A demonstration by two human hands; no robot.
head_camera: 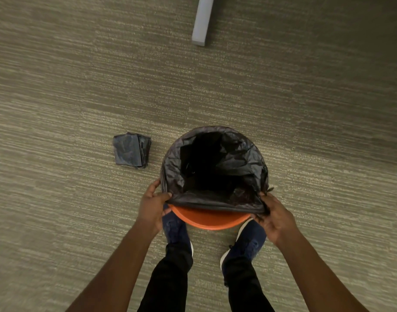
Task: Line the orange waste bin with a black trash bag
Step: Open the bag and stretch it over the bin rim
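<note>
Both hands pinched the near edge of the black trash bag (215, 170), 1 at each end of a taut stretch of plastic. On the left of the orange waste bin (210, 219), the left hand (153, 204) had its thumb on top of the bag's hem and its fingers curled beneath, closed on the plastic. On the right of the bin, the right hand (274, 218) gripped the bunched hem between thumb and fingers, also closed on it. The bag sat inside the bin with its mouth open; its rim was folded over the bin's far edge and both sides, while the near arc of the orange rim lay bare below the stretched hem. The bin stood upright on the carpet (80, 86), just beyond the person's 2 dark blue shoes (249, 242). A folded stack of dark bags (131, 152) lay on the carpet to the left of the bin, apart from it. Well beyond the bin, a grey furniture leg (202, 21) met the carpet.
</note>
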